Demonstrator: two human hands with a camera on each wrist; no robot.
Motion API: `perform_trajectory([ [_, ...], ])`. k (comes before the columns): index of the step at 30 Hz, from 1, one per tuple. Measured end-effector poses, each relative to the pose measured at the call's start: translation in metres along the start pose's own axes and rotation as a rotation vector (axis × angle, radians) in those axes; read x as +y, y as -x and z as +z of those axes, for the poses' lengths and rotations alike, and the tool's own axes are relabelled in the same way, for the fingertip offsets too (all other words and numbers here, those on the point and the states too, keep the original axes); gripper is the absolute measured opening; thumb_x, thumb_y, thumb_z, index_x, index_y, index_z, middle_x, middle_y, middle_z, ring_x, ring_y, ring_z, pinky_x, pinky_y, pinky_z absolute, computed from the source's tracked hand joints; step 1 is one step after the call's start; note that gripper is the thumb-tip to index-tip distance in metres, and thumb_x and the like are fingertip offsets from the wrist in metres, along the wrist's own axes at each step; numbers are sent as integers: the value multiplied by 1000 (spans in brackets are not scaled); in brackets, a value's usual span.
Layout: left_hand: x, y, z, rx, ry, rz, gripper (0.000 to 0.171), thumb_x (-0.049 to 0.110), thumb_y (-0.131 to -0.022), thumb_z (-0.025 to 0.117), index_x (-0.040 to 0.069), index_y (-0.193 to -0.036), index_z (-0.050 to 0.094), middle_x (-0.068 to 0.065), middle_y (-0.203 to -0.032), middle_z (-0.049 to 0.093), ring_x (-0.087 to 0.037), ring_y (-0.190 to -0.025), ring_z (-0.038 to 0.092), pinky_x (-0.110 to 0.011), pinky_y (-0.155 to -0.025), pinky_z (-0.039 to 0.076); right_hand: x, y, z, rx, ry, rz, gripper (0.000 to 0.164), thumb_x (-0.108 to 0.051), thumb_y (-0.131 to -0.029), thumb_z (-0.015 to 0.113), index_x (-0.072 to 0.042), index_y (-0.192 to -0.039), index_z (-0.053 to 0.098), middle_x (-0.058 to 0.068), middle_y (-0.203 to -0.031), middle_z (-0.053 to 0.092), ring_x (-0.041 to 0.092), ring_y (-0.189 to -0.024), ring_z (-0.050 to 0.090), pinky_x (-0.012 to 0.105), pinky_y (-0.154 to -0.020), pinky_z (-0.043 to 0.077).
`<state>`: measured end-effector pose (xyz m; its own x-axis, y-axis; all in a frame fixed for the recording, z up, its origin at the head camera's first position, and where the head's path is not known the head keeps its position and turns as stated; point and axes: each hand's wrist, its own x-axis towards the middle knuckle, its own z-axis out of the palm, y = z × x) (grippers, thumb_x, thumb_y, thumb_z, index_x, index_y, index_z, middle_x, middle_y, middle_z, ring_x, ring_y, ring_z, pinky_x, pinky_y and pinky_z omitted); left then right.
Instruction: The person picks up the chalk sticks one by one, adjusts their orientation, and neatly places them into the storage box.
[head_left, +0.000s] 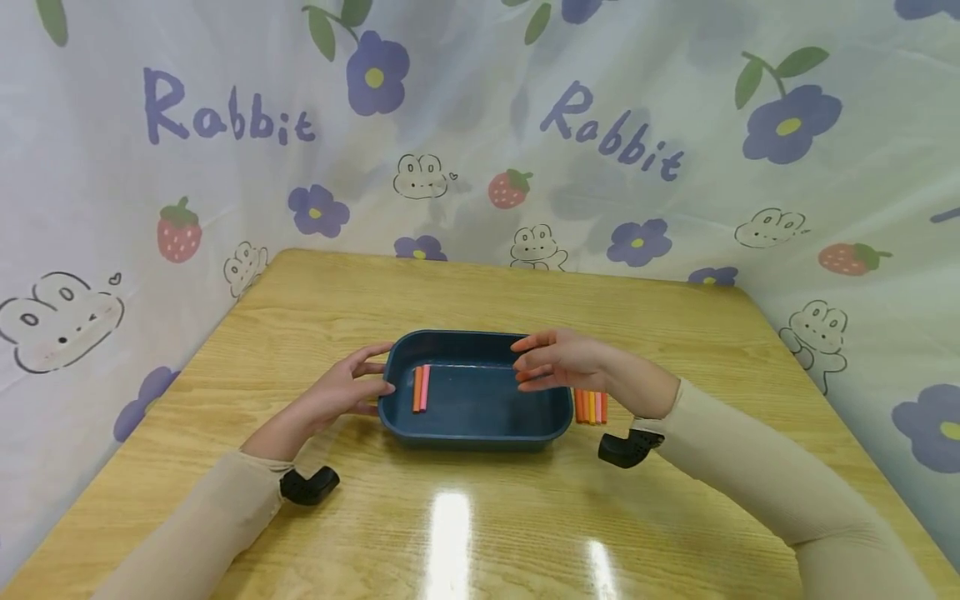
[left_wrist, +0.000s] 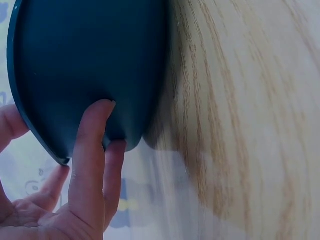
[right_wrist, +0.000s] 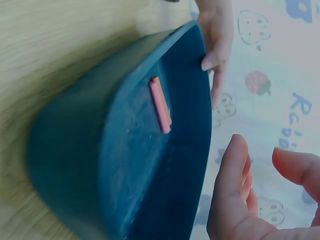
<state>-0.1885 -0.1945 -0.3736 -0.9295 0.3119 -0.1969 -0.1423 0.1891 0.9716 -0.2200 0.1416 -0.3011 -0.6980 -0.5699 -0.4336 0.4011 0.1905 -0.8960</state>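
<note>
A dark blue rectangular basin point(head_left: 480, 437) with rounded corners stands on the table. Inside it, toward the left end, an orange stick point(head_left: 417, 389) and a pink stick point(head_left: 425, 387) lie side by side. My left hand point(head_left: 347, 387) holds the basin's left end, its thumb over the rim and several fingers point(left_wrist: 90, 160) against the outer wall. Over the right end hovers my right hand point(head_left: 558, 360), fingers spread loosely and nothing between them. Just right of the basin, a row of several orange, yellow and pink sticks point(head_left: 591, 407) rests on the table, partly covered by the right hand and wrist.
The wooden table point(head_left: 495, 296) reaches back to a white cloth point(head_left: 465, 108) printed with rabbits, strawberries and purple flowers, which also hangs at both sides. A black wrist device point(head_left: 309, 486) is worn on the left sleeve, another black wrist device point(head_left: 628, 448) on the right.
</note>
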Motion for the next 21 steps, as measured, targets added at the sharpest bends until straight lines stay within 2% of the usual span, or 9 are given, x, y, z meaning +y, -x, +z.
perform_trajectory([
  [8, -2, 0, -1, 0, 6, -1, 71, 5, -88, 59, 10, -148, 22, -30, -137, 32, -34, -102, 59, -43, -75, 54, 15, 20, -22, 35, -30, -37, 53, 1, -94, 46, 12, -139, 20, 13, -100, 51, 23, -88, 58, 39, -89, 49],
  [15, -2, -1, 0, 0, -2, -6, 71, 5, -88, 59, 10, -148, 22, -30, -137, 32, -34, -101, 59, -43, -75, 54, 29, 33, -41, 91, -71, -54, 52, 1, -94, 47, 13, -138, 22, 14, -105, 47, 24, -91, 56, 37, -88, 49],
  [21, -2, -1, 0, 2, -3, -7, 71, 5, -88, 59, 10, -148, 22, -30, -138, 31, -35, -103, 58, -43, -75, 54, 41, 43, -55, 145, -51, -80, 47, 0, -92, 50, 12, -132, 29, 11, -101, 53, 21, -90, 58, 37, -89, 48],
])
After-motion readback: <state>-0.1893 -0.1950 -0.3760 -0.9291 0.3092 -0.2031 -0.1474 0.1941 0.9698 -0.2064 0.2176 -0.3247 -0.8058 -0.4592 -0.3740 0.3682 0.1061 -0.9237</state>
